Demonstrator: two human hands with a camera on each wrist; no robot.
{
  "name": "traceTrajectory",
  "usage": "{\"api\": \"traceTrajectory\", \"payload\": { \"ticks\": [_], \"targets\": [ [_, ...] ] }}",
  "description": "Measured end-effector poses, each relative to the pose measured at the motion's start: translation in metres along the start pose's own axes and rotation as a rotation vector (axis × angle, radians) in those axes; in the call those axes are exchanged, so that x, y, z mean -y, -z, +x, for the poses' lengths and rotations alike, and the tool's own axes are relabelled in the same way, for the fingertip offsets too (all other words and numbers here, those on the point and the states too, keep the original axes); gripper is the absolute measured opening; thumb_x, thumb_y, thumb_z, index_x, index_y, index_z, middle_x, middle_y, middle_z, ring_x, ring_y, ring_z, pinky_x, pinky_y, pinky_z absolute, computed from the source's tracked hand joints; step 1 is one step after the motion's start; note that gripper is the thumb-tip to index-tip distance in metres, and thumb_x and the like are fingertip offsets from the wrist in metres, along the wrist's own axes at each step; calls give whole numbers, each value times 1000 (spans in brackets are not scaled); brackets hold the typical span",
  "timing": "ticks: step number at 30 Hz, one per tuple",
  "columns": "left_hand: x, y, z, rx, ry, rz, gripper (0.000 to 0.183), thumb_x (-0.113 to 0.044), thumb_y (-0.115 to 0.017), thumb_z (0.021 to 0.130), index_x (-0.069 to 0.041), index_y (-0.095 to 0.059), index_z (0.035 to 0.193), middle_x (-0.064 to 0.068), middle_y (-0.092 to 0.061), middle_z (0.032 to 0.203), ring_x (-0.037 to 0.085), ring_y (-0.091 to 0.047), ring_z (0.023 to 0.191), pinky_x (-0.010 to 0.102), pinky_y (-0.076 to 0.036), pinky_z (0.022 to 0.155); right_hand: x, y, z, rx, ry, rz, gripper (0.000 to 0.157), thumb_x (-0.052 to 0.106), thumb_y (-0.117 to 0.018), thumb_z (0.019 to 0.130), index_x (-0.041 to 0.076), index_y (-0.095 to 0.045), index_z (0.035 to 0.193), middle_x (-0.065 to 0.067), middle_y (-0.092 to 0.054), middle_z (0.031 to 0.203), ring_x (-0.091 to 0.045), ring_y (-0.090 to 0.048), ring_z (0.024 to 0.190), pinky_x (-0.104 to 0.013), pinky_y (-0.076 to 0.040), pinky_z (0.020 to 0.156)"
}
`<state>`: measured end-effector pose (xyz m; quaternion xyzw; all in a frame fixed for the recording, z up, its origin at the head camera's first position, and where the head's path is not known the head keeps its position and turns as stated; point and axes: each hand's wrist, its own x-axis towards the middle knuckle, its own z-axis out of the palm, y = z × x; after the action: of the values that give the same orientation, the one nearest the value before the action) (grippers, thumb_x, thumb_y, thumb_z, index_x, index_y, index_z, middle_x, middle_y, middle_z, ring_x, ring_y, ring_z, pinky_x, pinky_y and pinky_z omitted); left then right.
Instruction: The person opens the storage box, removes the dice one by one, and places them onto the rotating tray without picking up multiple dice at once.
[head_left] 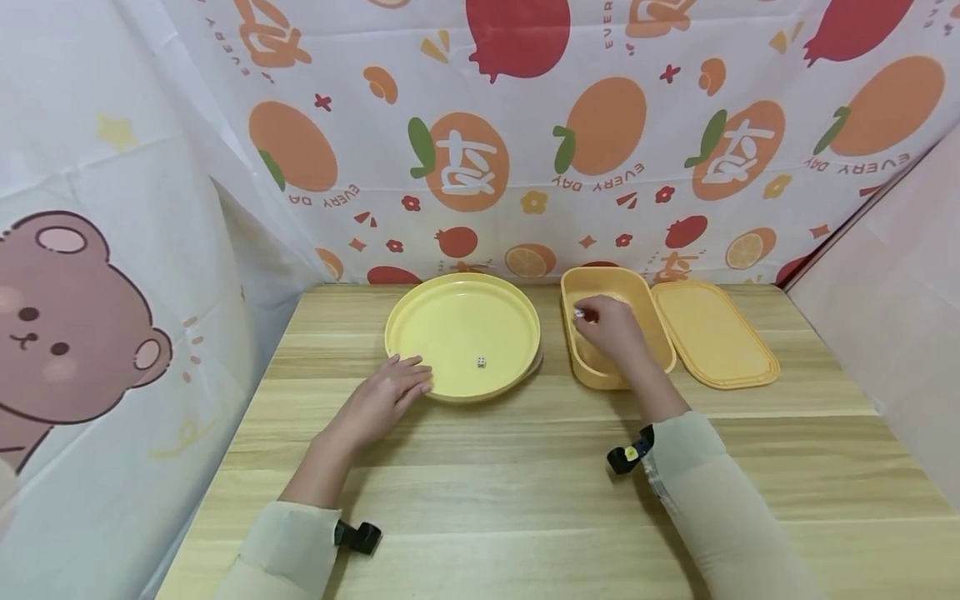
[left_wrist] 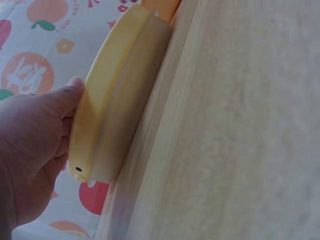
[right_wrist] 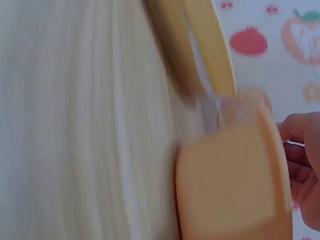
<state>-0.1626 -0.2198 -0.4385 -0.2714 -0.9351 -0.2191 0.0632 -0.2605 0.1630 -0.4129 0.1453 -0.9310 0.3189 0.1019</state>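
Note:
A round yellow tray [head_left: 457, 317] stands at the back of the table, and a small white die [head_left: 481, 362] with dark dots lies in it. My left hand [head_left: 386, 396] rests on the tray's near left rim with its fingers loosely extended; the left wrist view shows the thumb against that rim. Above the orange rectangular box [head_left: 663, 354], my right hand [head_left: 611, 329] pinches another small white die [head_left: 579, 313] between thumb and fingertips. The box's inside is partly hidden by this hand. In the right wrist view the box [right_wrist: 230, 185] is blurred.
An orange lid [head_left: 716, 333] lies flat to the right of the box, touching or very near it. Behind everything hangs a fruit-printed cloth [head_left: 525, 167], and a bear-printed cloth [head_left: 82, 317] hangs at the left. The wooden table [head_left: 487, 500] spreads in front.

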Motion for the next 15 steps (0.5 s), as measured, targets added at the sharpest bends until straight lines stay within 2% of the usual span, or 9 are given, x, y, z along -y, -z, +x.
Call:
{"api": "traceTrajectory", "payload": {
  "ticks": [3, 7, 11, 15],
  "targets": [
    [0, 1, 1, 3, 1, -2, 32, -22, -60, 99, -1, -69, 122, 11, -66, 129, 30, -49, 136, 49, -26, 122, 18, -14, -3, -19, 88, 61, 23, 13, -68, 90, 1, -73, 109, -13, -72, 101, -26, -67, 92, -42, -58, 83],
    [0, 1, 1, 9, 4, -3, 33, -23, -59, 100, -2, -68, 124, 11, -64, 132, 29, -46, 138, 48, -26, 122, 41, -33, -7, 21, 157, 68, 25, 16, -71, 89, 3, -73, 111, -10, -72, 100, -22, -66, 91, -39, -59, 82],
    [0, 0, -1, 13, 8, -7, 34, -24, -59, 100, -3, -68, 124, 10, -64, 133, 29, -45, 139, 47, -25, 122, 59, -52, -10, 85, 187, 42, 28, 21, -72, 90, 5, -74, 113, -7, -73, 100, -19, -67, 92, -36, -59, 83],
    [1, 0, -1, 12, 7, -1, 33, -24, -59, 100, -3, -68, 124, 10, -64, 132, 28, -46, 138, 47, -25, 122, 69, -69, -11, 152, 175, 46, 26, 24, -72, 91, 7, -75, 111, -4, -73, 100, -16, -67, 93, -33, -58, 85]
  ]
}}
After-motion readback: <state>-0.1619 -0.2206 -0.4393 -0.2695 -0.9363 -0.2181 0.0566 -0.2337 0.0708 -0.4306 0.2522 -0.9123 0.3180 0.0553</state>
